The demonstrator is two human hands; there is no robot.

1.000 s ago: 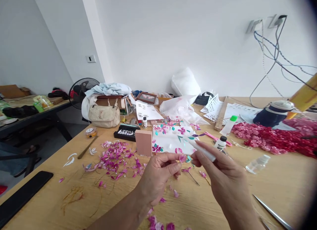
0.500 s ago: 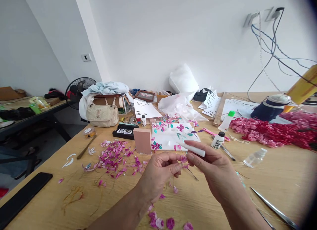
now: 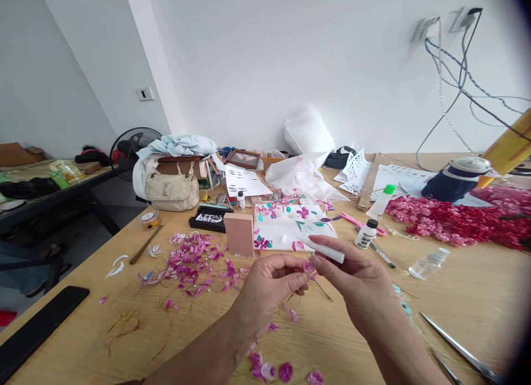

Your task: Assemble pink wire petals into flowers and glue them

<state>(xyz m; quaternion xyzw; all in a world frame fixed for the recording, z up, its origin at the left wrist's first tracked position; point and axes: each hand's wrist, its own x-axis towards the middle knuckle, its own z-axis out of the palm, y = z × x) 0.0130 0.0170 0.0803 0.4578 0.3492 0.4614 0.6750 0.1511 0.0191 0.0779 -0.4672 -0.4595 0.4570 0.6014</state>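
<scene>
Over the wooden table, my left hand pinches a small pink petal on a thin wire stem between thumb and fingertips. My right hand meets it from the right, fingers closed around a white pen-like tube that points up and left, with its fingertips touching the petal. Beyond the hands lies a white sheet painted with pink flowers and teal leaves. A scatter of loose pink petals covers the table to the left.
A pink block stands by the sheet. Small glue bottles, a clear bottle, tweezers and a heap of red flowers lie right. A beige bag, a fan and a black phone sit left.
My right hand has come down and left to meet the left hand's fingertips at the petal. The left hand has hardly moved. The camera tilted slightly.
</scene>
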